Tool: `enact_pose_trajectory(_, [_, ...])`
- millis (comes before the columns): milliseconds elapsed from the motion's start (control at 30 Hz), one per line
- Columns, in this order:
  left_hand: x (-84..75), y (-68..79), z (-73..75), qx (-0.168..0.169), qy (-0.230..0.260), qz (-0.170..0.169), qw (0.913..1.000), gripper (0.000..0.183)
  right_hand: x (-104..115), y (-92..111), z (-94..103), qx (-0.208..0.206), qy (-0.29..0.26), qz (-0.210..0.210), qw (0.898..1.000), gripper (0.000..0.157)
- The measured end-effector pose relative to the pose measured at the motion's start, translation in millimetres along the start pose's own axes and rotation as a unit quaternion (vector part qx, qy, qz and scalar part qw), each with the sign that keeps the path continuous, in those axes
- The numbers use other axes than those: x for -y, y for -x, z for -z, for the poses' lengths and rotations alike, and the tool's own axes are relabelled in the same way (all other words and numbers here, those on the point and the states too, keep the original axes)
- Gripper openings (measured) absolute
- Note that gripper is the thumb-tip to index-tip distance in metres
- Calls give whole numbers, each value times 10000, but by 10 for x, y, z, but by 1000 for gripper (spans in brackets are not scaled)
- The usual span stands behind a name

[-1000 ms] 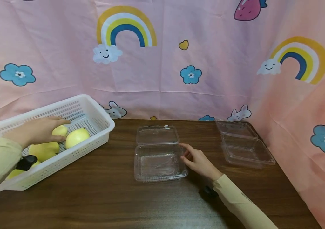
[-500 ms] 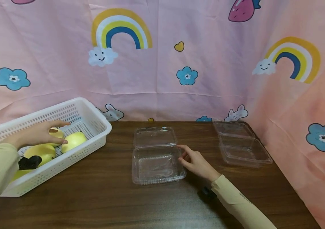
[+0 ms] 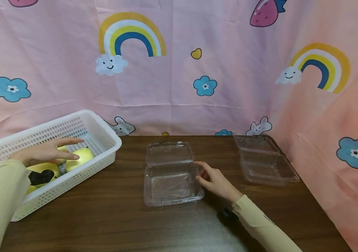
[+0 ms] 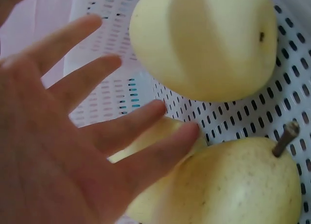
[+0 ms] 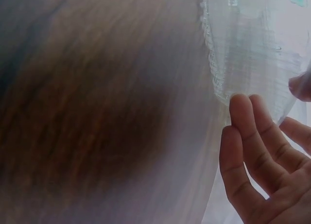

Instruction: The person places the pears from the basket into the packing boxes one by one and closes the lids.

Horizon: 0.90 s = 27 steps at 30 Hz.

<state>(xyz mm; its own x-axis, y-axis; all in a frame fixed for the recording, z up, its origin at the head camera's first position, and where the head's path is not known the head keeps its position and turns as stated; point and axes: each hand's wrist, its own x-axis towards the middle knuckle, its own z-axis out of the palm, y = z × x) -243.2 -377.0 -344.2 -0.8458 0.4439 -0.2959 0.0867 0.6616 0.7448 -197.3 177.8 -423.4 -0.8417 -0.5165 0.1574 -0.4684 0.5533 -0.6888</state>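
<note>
My left hand (image 3: 41, 152) hovers with spread fingers over the white plastic basket (image 3: 116, 143) at the left. A round pale-yellow pear (image 4: 209, 44) lies beyond its fingertips in the left wrist view. A second pear (image 4: 243, 185), stem showing, lies below the fingers, with another fruit partly hidden behind them. Nothing is between the fingers. At the middle of the table, my right hand (image 3: 218, 182) holds the right rim of a clear plastic clamshell container (image 3: 172, 183) between thumb and loosely bent fingers. The container's lid is folded back, and its bottom is bare.
A second clear clamshell container (image 3: 268, 164), its lid also back, stands at the right by the curtain. Pink patterned curtain (image 3: 179, 119) borders the dark wooden table (image 3: 109, 220) at the back and right. The basket's raised wall stands between the fruit and the middle container.
My left hand has lifted slightly off the fruit, shifted a little right, and spread its fingers. The right hand keeps its place at the container. The head view has shifted slightly.
</note>
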Motion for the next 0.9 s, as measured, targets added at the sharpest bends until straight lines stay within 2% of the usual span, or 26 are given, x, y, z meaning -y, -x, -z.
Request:
enact_pose_trajectory(133, [47, -36, 20, 467, 578, 214, 9970, 79, -7, -10, 14, -10, -66, 39, 10000, 48])
enact_pose_trajectory(300, [97, -88, 19, 854, 998, 437, 9904, 80, -5, -21, 7, -18, -78, 19, 10000, 49])
enact_pose_trajectory(433, [159, -148, -11, 985, 1296, 628, 9846, 80, -7, -2, -16, -6, -111, -5, 9999, 49])
enact_pose_trajectory(600, [187, -229, -56, 1026, 1581, 673, 9798, 80, -23, 12, -22, -5, -154, 68, 9999, 49])
enact_pose_trajectory(767, [248, -277, -116, 988, 1789, 658, 9767, 70, -26, 9, -17, -2, -150, 102, 9998, 49])
enact_pose_trajectory(900, [301, -296, -126, 964, 1769, 495, 9782, 59, -16, 7, -10, 10, -156, 68, 9999, 50])
